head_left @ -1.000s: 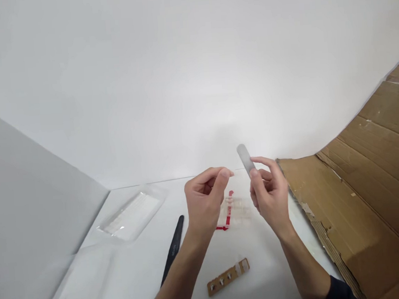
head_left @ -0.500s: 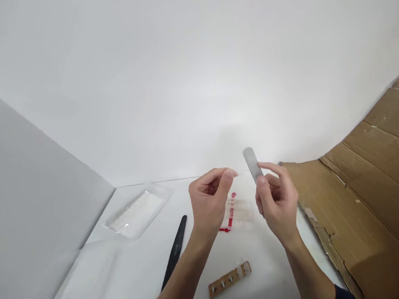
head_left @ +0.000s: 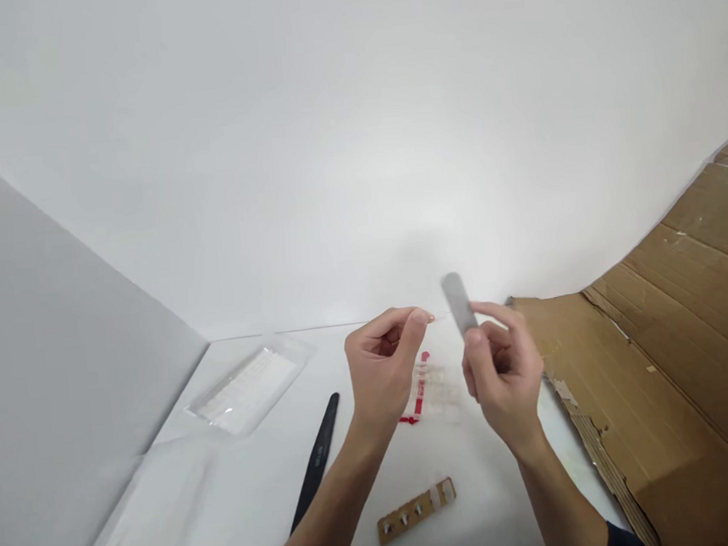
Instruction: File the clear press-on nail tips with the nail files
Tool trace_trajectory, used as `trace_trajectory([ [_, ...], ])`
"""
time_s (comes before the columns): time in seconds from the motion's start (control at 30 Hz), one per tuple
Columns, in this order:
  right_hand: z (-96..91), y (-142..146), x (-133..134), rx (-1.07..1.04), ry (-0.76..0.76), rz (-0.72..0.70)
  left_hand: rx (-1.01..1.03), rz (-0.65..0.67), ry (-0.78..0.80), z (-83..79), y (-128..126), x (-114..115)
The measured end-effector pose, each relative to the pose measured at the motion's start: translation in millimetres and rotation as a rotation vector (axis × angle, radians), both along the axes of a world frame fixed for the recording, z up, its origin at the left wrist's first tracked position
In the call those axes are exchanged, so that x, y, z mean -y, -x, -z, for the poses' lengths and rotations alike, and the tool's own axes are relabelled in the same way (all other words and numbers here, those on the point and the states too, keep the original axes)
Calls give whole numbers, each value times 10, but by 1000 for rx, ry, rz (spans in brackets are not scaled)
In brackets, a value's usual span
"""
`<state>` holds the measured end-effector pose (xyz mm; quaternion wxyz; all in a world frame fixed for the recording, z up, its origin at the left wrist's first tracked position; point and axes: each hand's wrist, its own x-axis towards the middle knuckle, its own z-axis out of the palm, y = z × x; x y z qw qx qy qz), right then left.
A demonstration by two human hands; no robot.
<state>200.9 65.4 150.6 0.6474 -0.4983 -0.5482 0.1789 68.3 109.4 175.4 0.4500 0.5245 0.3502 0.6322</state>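
My left hand (head_left: 381, 361) is closed in a pinch, and a tiny pinkish piece (head_left: 431, 318) pokes out past the thumb and forefinger; its kind is too small to make out. Just to the right, my right hand (head_left: 505, 371) grips a flat grey nail file (head_left: 458, 303) with a rounded end. The thumb presses one face and the forefinger rests along its edge. The file tilts up and to the left, blurred, its tip apart from the small piece. Both hands are raised above the white table.
A cardboard strip (head_left: 416, 510) bearing several small pieces lies in front. Behind the hands is a clear sheet (head_left: 438, 390) with red markings (head_left: 420, 395). Black tweezers (head_left: 317, 460) lie by my left forearm, a clear packet (head_left: 247, 389) farther left. Brown cardboard (head_left: 673, 390) covers the right side.
The nail file has shifted slightly left with my right hand, toward the small piece. My left hand stays nearly still in its pinch.
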Motion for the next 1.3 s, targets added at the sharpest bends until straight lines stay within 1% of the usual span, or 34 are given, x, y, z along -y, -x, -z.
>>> trace_trajectory([
  [0.07, 8, -3, -3, 9, 19, -32, 3, -1, -3, 5, -1, 0],
  [0.13, 10, -5, -7, -6, 38, 8, 16, 10, 17, 11, 5, -7],
  [0.2, 9, -7, -10, 4, -6, 31, 47, 65, 71, 14, 15, -22],
  [0.3, 14, -7, -26, 72, -69, -23, 109, 176, 185, 14, 26, -54],
  [0.4, 36, -14, -64, 69, -49, 15, 159, 242, 262, 5, 29, -86],
  [0.5, 56, -29, -97, 79, -76, -15, 197, 296, 300, -14, 42, -99],
  [0.57, 62, -38, -101, 68, -59, 4, 208, 304, 308, -31, 60, -91],
  [0.63, 65, -43, -89, 27, -51, 72, 206, 294, 305, -47, 77, -75],
  [0.67, 67, -44, -80, 16, -73, 85, 203, 289, 302, -55, 81, -67],
  [0.73, 72, -45, -64, 39, -124, 28, 196, 285, 297, -68, 77, -55],
  [0.8, 76, -45, -63, 72, -121, -41, 184, 275, 287, -73, 61, -55],
  [0.87, 77, -44, -74, 56, -71, -32, 160, 257, 274, -69, 44, -64],
  [0.93, 75, -42, -83, 25, -79, 13, 127, 227, 248, -58, 29, -72],
  [0.97, 72, -41, -85, 26, -91, 5, 106, 208, 225, -50, 23, -72],
  [1.0, 68, -39, -83, 34, -94, -19, 80, 177, 192, -43, 16, -67],
  [1.07, 56, -32, -74, 41, -47, -54, 18, 64, 80, -29, 0, -43],
  [1.13, 42, -20, -63, 5, 21, -37, -50, -60, -39, -19, -17, -9],
  [1.17, 37, -13, -58, -19, 31, -20, -77, -105, -81, -16, -27, 7],
  [1.2, 35, -5, -56, -34, 28, -17, -96, -131, -106, -13, -36, 20],
  [1.3, 43, 16, -66, -22, 15, -53, -113, -134, -105, -10, -60, 33],
])
